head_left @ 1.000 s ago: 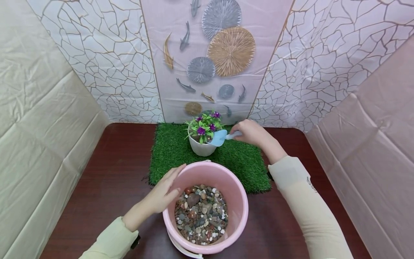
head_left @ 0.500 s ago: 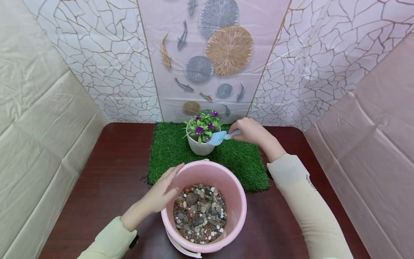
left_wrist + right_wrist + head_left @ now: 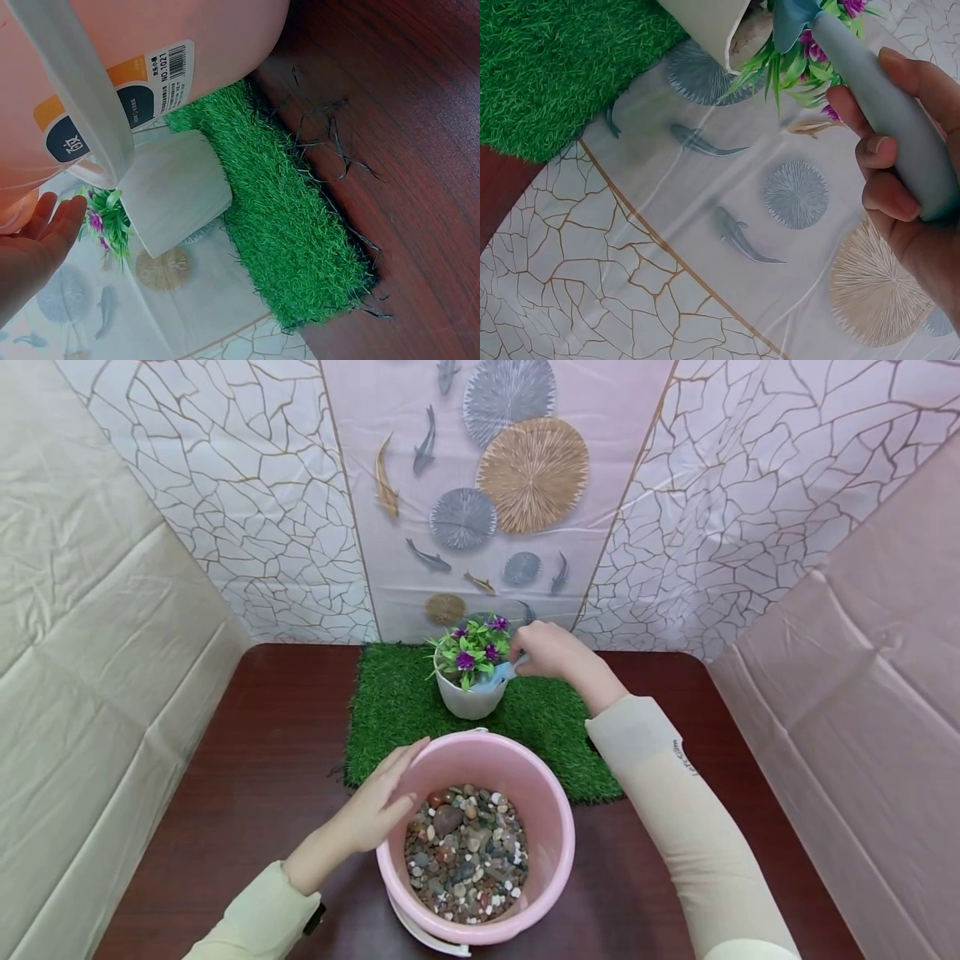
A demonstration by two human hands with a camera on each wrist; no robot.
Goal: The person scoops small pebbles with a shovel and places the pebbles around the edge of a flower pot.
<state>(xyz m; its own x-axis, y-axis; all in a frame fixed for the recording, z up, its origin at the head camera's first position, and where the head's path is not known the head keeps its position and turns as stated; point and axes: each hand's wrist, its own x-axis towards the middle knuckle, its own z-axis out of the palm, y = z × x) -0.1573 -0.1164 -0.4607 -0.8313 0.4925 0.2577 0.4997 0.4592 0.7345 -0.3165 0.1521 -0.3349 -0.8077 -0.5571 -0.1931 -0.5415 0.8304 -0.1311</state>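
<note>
My right hand (image 3: 551,650) grips the grey-blue handle of a small light-blue hand trowel (image 3: 889,109), fingers curled round it. The trowel's blade reaches over the right front rim of a white flower pot (image 3: 467,703), low among the leaves. In the pot grows a leafy plant (image 3: 480,647) with purple flowers. My left hand (image 3: 375,806) lies with extended fingers against the left side of a pink bucket (image 3: 561,843), at its rim. Pebbles (image 3: 465,852) of mixed colours and sizes cover the bucket's bottom.
A green artificial grass mat (image 3: 555,752) lies under the pot, behind the bucket, with loose dark threads at its edge. All stands on a dark red-brown table (image 3: 277,735). The bucket's white handle (image 3: 82,90) hangs down. Patterned sheets (image 3: 292,510) enclose the back and sides.
My right hand has moved left and slightly away, bringing the trowel's blade further into the pot and tilting it. My left hand stays at the bucket.
</note>
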